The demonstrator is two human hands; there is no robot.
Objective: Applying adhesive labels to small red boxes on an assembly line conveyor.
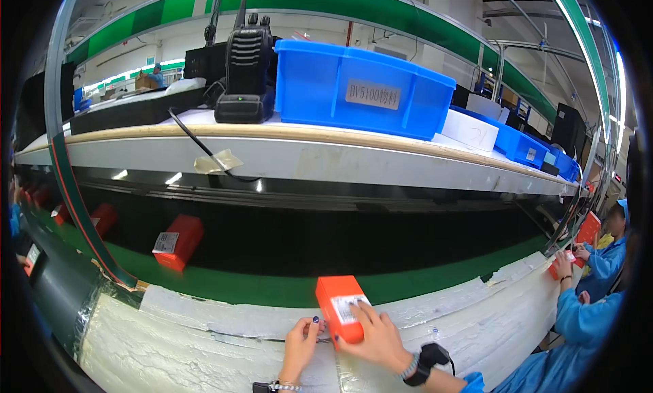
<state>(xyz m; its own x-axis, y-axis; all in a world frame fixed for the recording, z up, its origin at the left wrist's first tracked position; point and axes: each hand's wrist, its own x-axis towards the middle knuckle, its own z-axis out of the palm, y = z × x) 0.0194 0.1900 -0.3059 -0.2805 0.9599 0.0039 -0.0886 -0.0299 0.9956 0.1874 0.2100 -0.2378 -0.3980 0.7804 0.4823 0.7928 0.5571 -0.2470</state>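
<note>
An orange-red box with a white label on top lies over the near edge of the white-wrapped ledge, its far end reaching over the green belt. My right hand grips its right side, the thumb low by the near end and the fingers across the label. Just left of the box, my left hand is closed, its thumb and forefinger pinched together close to the box's edge. Whether anything small sits in that pinch I cannot make out.
Another orange-red box lies on the dark conveyor, with several more farther left. A shelf above carries a two-way radio and a blue bin. A green post rises at left. At right, people in blue sleeves handle boxes.
</note>
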